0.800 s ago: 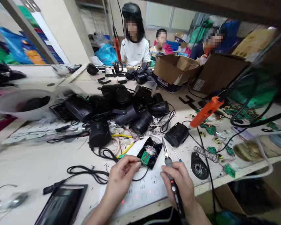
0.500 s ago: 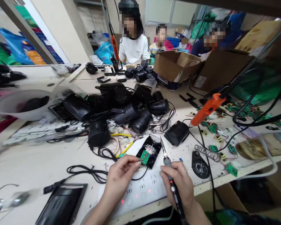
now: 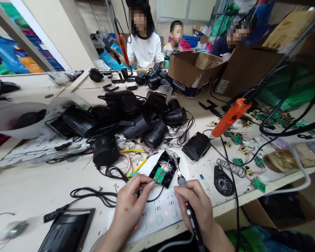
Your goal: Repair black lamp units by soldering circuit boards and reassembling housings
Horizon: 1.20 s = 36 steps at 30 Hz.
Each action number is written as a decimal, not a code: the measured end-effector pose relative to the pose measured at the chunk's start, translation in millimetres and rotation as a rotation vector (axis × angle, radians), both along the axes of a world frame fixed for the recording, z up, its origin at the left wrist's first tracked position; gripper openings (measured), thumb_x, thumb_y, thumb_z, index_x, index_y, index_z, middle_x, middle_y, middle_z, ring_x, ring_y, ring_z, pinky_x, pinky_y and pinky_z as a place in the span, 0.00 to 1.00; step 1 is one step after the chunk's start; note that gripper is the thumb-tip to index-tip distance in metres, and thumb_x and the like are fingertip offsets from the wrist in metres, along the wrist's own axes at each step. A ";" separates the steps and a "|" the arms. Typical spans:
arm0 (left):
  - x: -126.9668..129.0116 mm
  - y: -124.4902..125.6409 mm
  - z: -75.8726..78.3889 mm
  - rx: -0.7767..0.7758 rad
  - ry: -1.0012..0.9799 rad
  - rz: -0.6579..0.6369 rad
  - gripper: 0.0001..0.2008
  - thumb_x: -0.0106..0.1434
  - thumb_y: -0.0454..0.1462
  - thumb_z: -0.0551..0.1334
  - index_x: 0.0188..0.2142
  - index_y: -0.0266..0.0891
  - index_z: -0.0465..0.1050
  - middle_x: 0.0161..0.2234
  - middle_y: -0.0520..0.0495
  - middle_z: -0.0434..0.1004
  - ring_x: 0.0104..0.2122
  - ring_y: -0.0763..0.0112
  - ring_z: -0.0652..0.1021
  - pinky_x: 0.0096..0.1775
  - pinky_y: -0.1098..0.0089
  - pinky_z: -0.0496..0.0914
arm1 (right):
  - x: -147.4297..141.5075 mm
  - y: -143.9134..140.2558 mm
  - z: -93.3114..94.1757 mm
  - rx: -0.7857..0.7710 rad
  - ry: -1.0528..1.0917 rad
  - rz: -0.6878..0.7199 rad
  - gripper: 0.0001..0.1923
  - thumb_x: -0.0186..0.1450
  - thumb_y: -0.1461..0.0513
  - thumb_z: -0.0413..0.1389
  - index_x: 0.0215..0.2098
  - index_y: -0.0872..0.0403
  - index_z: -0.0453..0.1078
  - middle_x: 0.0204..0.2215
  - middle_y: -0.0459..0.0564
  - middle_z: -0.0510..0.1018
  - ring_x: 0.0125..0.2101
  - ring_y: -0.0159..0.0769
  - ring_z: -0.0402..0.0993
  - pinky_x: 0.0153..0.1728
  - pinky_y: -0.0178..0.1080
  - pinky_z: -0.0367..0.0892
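My left hand (image 3: 135, 196) pinches the lower left edge of a small green circuit board (image 3: 160, 175) between thumb and fingers. The board sits over an opened black housing (image 3: 170, 159), with thin red wires running inside it. In my right hand (image 3: 195, 201) is a soldering iron (image 3: 182, 181), held like a pen. Its metal tip points up beside the right side of the housing; whether it touches anything I cannot tell. Under my hands lies a white power strip (image 3: 161, 213) with red lights. Yellow-handled pliers (image 3: 140, 166) rest left of the housing.
Several black lamp-like housings (image 3: 136, 126) are piled behind my hands. An orange electric screwdriver (image 3: 231, 117) hangs at the right. A soldering iron stand spring (image 3: 231, 168), loose circuit boards (image 3: 258, 184) and a screwdriver (image 3: 201, 176) lie right. Across the table sit people behind a cardboard box (image 3: 195, 71).
The view has shifted slightly, so things sit further left. My right hand has brought the iron's tip a little closer to the housing. Across the table, a person's hand now lifts a dark object.
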<state>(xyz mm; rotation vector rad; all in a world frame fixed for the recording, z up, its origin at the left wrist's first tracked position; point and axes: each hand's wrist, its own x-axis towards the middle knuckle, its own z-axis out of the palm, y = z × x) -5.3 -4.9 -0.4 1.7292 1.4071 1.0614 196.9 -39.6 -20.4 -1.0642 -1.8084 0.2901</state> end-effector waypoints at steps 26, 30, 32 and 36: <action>16.0 42.0 19.4 -0.068 0.049 -0.032 0.09 0.64 0.41 0.58 0.30 0.42 0.72 0.32 0.48 0.76 0.33 0.65 0.76 0.36 0.68 0.70 | -19.4 51.7 9.1 -0.132 -0.045 -0.087 0.17 0.67 0.71 0.48 0.52 0.53 0.66 0.38 0.50 0.63 0.36 0.36 0.71 0.32 0.34 0.72; 15.2 41.6 13.2 -0.141 0.005 -0.042 0.10 0.64 0.43 0.58 0.30 0.42 0.71 0.29 0.49 0.77 0.30 0.66 0.76 0.35 0.68 0.70 | -16.9 53.9 4.5 -0.132 -0.077 -0.060 0.17 0.67 0.70 0.49 0.52 0.53 0.66 0.38 0.50 0.63 0.36 0.36 0.70 0.32 0.34 0.71; 15.0 41.7 13.0 -0.175 -0.019 -0.044 0.10 0.63 0.43 0.58 0.29 0.42 0.71 0.27 0.51 0.76 0.29 0.67 0.76 0.34 0.69 0.70 | -16.1 53.8 2.8 -0.121 -0.074 -0.055 0.17 0.67 0.71 0.49 0.52 0.53 0.66 0.37 0.50 0.63 0.36 0.36 0.70 0.33 0.34 0.71; 16.7 45.4 16.9 -0.207 -0.020 -0.060 0.10 0.63 0.44 0.59 0.28 0.42 0.70 0.25 0.52 0.74 0.28 0.68 0.74 0.32 0.70 0.68 | -15.9 52.3 -1.7 -0.101 -0.046 -0.028 0.18 0.67 0.71 0.48 0.52 0.52 0.67 0.37 0.49 0.62 0.35 0.35 0.70 0.31 0.35 0.72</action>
